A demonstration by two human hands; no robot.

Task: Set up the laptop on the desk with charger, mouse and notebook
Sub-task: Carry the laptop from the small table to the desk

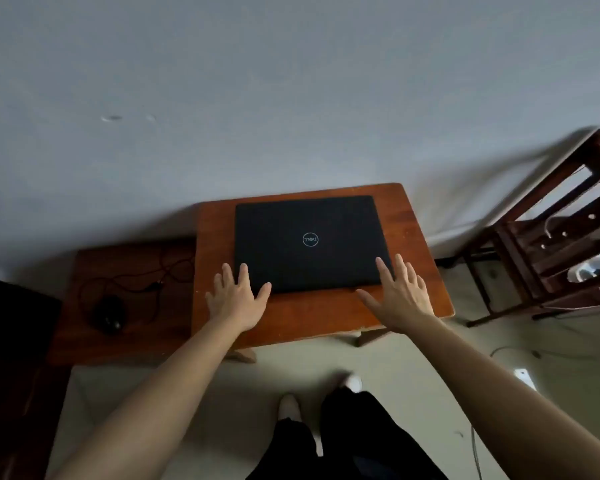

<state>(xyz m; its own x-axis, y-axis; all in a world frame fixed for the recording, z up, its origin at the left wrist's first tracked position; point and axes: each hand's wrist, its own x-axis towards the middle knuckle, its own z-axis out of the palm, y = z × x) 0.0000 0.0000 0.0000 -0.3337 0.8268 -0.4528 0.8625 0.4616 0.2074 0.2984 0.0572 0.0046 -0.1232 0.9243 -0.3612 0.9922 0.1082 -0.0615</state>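
A black laptop lies closed, lid up, on a small brown wooden desk against the wall. My left hand is spread flat at the laptop's near left corner, fingers straight. My right hand is spread at the near right corner, fingers straight over the edge. Neither hand grips anything. A black mouse with a black cable lies on a lower, darker table to the left. No notebook shows.
A dark wooden chair frame stands at the right with white cables on it. More cables trail on the pale floor at the right. A dark piece of furniture fills the left edge. My legs and feet are below.
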